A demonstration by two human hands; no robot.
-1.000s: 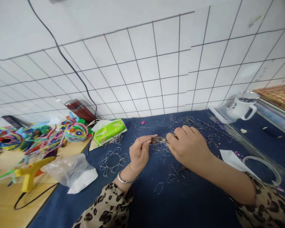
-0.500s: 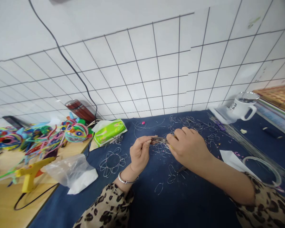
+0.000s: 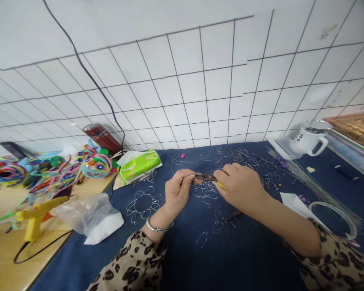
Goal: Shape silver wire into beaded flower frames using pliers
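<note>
My right hand (image 3: 241,184) is closed around the yellow handles of a pair of pliers (image 3: 206,177), whose dark metal jaws point left. At the jaw tips, my left hand (image 3: 178,190) pinches what looks like thin wire; the piece is too small to see clearly. Beneath and beyond the hands lie tangled silvery wire pieces (image 3: 204,192). A flower-shaped wire frame (image 3: 143,205) rests left of my left hand. Nearer to me are a looped wire shape (image 3: 219,222) and a small open wire ring (image 3: 202,239).
Left: a yellow glue gun (image 3: 38,216), a plastic bag (image 3: 94,220), colourful craft pieces (image 3: 53,171), a green tissue pack (image 3: 141,166) and a brown flask (image 3: 101,136). Right: a white mug (image 3: 312,137), straight wires (image 3: 321,188) and a clear coil (image 3: 336,216) on the dark blue cloth (image 3: 230,262).
The pliers' jaws look more closed than before, and the handles sit closer together in my right hand. Both hands stay in nearly the same place; the view has shifted slightly.
</note>
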